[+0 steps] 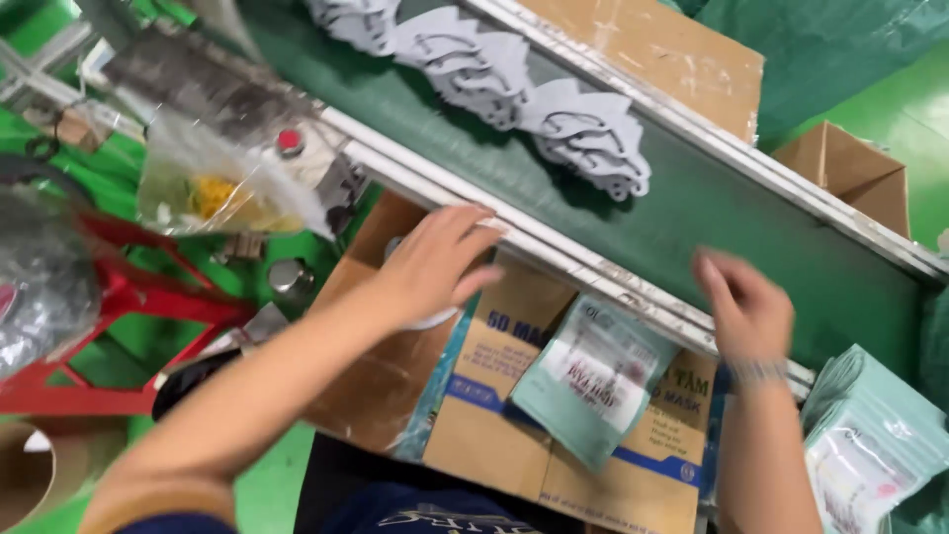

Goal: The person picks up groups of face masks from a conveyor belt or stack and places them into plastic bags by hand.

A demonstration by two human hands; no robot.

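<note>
My left hand [435,262] hovers with fingers loosely spread over a cardboard surface [381,381], close to the metal rail [554,237] of a green conveyor belt [692,208]; it holds nothing. My right hand [746,307], blurred, reaches over the rail with fingers apart and empty. Between the hands a teal sealed packet [593,381] with a white label lies on flat brown cartons [494,415] with blue stripes. Overlapping grey face masks [583,133] lie in a row on the belt, beyond both hands.
A stack of teal packets [865,445] sits at the lower right. A clear plastic bag [213,188] hangs at upper left above a red metal frame [109,307]. Cardboard boxes [850,173] stand behind the belt on a green floor.
</note>
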